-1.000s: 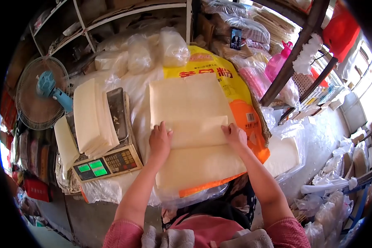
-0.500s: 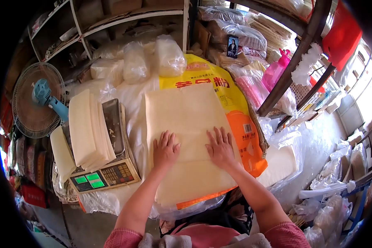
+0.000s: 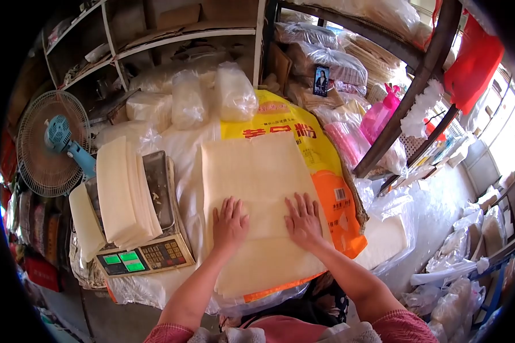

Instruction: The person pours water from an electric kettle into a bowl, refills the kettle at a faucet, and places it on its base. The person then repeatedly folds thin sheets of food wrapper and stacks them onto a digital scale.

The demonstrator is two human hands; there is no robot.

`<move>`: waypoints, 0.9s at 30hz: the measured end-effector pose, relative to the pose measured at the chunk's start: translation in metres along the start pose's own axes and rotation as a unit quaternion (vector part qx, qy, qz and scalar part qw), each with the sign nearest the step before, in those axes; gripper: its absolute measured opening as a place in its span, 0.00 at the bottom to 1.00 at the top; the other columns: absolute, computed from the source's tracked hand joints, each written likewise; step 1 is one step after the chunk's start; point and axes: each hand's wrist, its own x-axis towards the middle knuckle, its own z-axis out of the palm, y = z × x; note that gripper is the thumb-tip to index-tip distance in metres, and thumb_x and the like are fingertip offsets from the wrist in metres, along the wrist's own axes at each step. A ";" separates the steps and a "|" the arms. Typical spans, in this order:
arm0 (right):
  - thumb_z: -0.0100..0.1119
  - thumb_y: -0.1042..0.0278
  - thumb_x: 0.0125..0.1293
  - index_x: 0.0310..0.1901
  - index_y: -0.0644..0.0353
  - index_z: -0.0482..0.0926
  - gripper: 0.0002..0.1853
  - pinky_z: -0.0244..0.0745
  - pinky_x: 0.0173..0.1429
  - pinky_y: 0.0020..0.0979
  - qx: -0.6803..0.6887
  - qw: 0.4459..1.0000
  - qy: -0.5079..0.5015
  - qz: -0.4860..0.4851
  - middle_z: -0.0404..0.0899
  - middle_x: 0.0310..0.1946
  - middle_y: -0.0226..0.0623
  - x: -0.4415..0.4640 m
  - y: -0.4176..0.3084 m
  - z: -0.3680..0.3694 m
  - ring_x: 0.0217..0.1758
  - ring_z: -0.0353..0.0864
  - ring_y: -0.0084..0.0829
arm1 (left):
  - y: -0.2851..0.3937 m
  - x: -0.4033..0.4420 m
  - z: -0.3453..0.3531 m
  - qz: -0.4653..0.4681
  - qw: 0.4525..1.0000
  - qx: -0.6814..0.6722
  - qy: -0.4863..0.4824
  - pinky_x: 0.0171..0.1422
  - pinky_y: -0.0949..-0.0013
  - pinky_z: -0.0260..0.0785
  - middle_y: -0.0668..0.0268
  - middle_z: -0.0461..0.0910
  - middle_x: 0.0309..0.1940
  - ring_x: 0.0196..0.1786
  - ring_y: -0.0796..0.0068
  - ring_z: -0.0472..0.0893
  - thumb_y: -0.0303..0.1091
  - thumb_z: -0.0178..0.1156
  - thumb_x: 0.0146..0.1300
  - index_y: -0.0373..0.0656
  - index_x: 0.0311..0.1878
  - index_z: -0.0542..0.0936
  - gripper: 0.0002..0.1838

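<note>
Cream-coloured flat sheets (image 3: 257,166) lie in front of me on a yellow and orange printed sack (image 3: 340,200). My left hand (image 3: 230,224) rests palm down on the left part of the sheets, fingers spread. On the right part lies my right hand (image 3: 305,220), also flat with its fingers apart. Neither hand holds anything. To the left, a digital scale (image 3: 149,257) with lit green displays bears a folded stack of similar cream sheets (image 3: 123,194). Another cream piece (image 3: 86,220) hangs at the scale's left side.
A fan (image 3: 51,143) stands at the far left. Clear plastic-wrapped bundles (image 3: 234,94) lie behind the sack, below shelves. A phone (image 3: 321,80) leans on bagged goods at the back. A dark metal post (image 3: 409,91) slants at the right, near a pink bag (image 3: 377,117).
One second ago both hands pinched the edge of a sheet folded partway over. The sheet now lies flat, and the hands have opened and moved inward onto it.
</note>
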 end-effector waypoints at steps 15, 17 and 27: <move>0.44 0.56 0.67 0.65 0.54 0.63 0.26 0.44 0.71 0.53 0.008 1.000 0.005 -0.014 0.56 0.68 0.47 -0.001 -0.001 0.006 0.72 0.51 0.52 | 0.004 0.006 -0.010 0.016 1.000 0.013 -0.007 0.69 0.38 0.47 0.59 0.62 0.67 0.71 0.59 0.59 0.42 0.54 0.63 0.48 0.65 0.66 0.27; 0.47 0.57 0.66 0.64 0.56 0.64 0.25 0.48 0.71 0.51 0.031 0.999 0.021 -0.024 0.59 0.66 0.47 0.004 0.003 0.000 0.71 0.53 0.51 | 0.002 0.000 -0.009 0.035 0.999 0.031 -0.004 0.68 0.36 0.46 0.61 0.62 0.67 0.71 0.60 0.58 0.42 0.54 0.62 0.51 0.66 0.64 0.28; 0.61 0.68 0.61 0.53 0.65 0.72 0.20 0.75 0.43 0.32 0.599 0.710 -0.061 0.364 0.81 0.40 0.35 -0.050 -0.039 -0.044 0.38 0.81 0.32 | 0.030 -0.012 -0.045 -0.043 0.950 -0.140 -0.275 0.60 0.56 0.67 0.57 0.76 0.47 0.48 0.58 0.76 0.40 0.57 0.58 0.47 0.65 0.67 0.29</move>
